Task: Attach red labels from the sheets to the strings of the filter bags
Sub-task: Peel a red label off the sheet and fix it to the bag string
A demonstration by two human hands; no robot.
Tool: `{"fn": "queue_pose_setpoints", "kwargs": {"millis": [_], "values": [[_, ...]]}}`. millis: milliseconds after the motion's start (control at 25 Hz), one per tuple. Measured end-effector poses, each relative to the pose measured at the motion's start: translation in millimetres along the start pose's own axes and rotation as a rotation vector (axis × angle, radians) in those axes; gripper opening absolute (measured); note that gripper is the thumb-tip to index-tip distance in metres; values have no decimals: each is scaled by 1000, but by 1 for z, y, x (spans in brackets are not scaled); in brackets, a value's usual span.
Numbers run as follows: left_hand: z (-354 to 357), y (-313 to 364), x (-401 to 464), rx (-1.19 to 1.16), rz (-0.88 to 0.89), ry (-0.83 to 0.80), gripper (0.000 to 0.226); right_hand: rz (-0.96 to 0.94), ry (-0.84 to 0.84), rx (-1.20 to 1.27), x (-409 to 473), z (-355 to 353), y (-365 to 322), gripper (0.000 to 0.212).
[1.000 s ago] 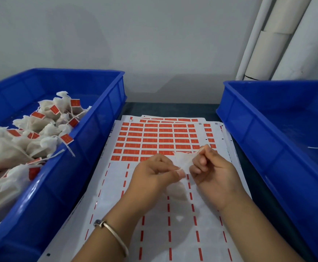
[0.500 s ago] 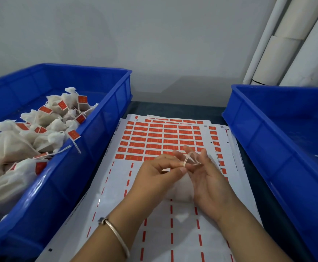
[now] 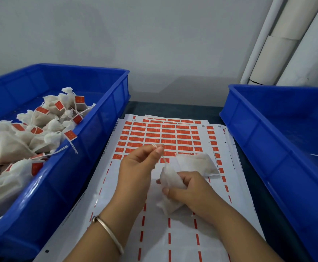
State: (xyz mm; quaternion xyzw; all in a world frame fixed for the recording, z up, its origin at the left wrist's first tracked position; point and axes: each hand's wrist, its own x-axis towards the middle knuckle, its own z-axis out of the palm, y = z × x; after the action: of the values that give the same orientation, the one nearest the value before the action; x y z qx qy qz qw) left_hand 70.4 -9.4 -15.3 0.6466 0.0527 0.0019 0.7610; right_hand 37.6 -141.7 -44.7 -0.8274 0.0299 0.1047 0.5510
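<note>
A person's two hands work over a stack of label sheets [image 3: 173, 214] lying in the middle of the tabletop [image 3: 279, 233], between two blue bins. The right hand [image 3: 190, 193] is curled round a small white filter bag [image 3: 170, 179], holding it just above the sheets. The left hand [image 3: 139, 163] is raised beside it, thumb and fingertip pinched on the end of the bag's string [image 3: 163, 157]. The string runs taut from the bag's gathered neck up and away toward the far-left. The bag's long axis follows the same slant, neck farthest from the person.

A second filter bag [image 3: 198, 163] lies flat on the sheets toward their right edge, near the rows of unused red labels [image 3: 162, 136].

The bag looks light, soft and easily crushed, so the body suits a gentle grip. The string looks thin and limp, and is best taken near its free end.

The left bin [image 3: 105, 118] holds labelled bags [image 3: 27, 133].
</note>
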Motion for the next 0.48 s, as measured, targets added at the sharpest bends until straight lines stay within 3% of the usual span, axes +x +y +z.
{"fn": "queue_pose_setpoints", "kwargs": {"millis": [120,240,320,400,480], "values": [[-5,1,6,-123,-78,49,22,-5,-76,87,-3,-8,-4,33],[-6,-3,12,-155,-161,84,18,2,-87,279,1,-13,2,26],[-4,-7,14,-110,-186,104,13,-5,-118,700,8,-15,9,25],[-1,-12,14,104,-132,114,16,8,-130,1185,13,-18,9,50],[3,-17,11,369,-21,87,15,-8,-44,1376,16,-22,12,62]]}}
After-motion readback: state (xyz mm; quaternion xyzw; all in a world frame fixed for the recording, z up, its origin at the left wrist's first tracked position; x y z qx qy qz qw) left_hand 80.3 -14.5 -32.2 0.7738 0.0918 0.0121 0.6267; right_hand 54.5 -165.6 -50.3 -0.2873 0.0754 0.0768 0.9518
